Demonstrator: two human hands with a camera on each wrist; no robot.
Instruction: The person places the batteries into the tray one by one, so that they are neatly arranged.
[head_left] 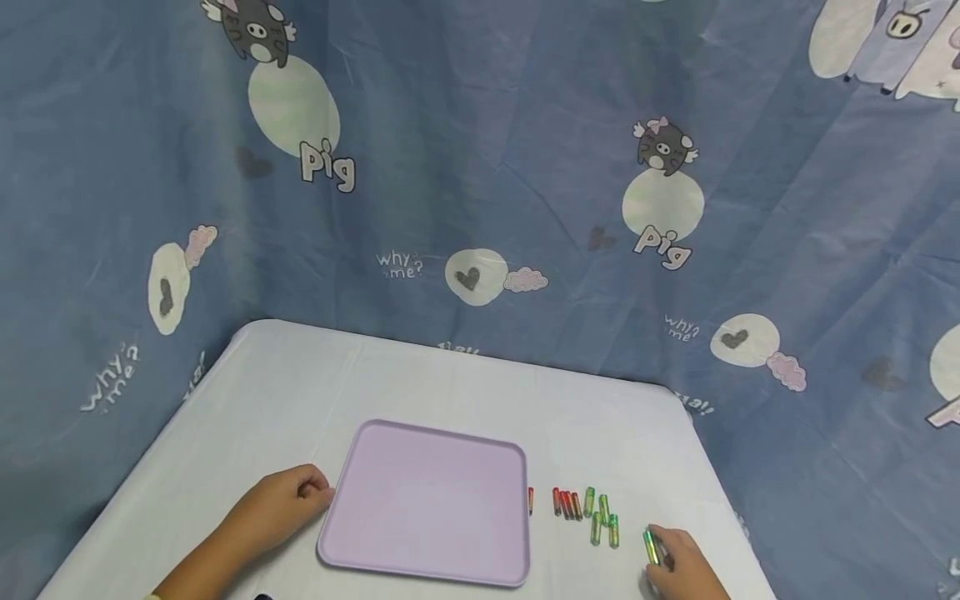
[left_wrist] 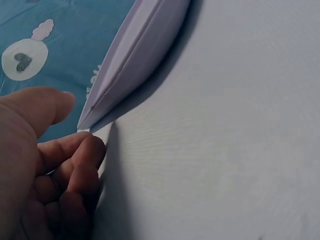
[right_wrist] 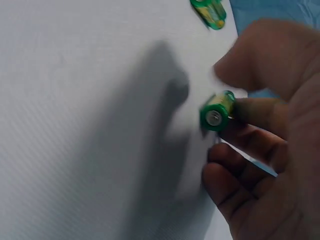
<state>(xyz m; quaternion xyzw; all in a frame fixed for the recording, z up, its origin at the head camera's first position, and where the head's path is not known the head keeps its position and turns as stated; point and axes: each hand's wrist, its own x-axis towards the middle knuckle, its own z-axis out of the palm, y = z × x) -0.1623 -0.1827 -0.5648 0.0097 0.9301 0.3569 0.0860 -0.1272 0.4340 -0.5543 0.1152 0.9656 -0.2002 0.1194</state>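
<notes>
My right hand (head_left: 681, 567) is at a green battery (head_left: 651, 547) on the right of the table. In the right wrist view the fingers touch or nearly touch the side of this battery (right_wrist: 218, 113), and the thumb stands apart from it. My left hand (head_left: 281, 506) rests by the left edge of a lilac tray (head_left: 431, 500), its fingers loosely curled around nothing. The left wrist view has the tray's rim (left_wrist: 135, 65) just beyond those fingers (left_wrist: 85, 160); whether they touch it I cannot tell.
Between tray and right hand lie several green batteries (head_left: 596, 528) and several red batteries (head_left: 567, 504). One more red battery (head_left: 531, 500) lies against the tray's right edge. A blue printed curtain (head_left: 480, 183) hangs behind the white table (head_left: 420, 375). A small dark object (head_left: 262, 597) shows at the bottom edge.
</notes>
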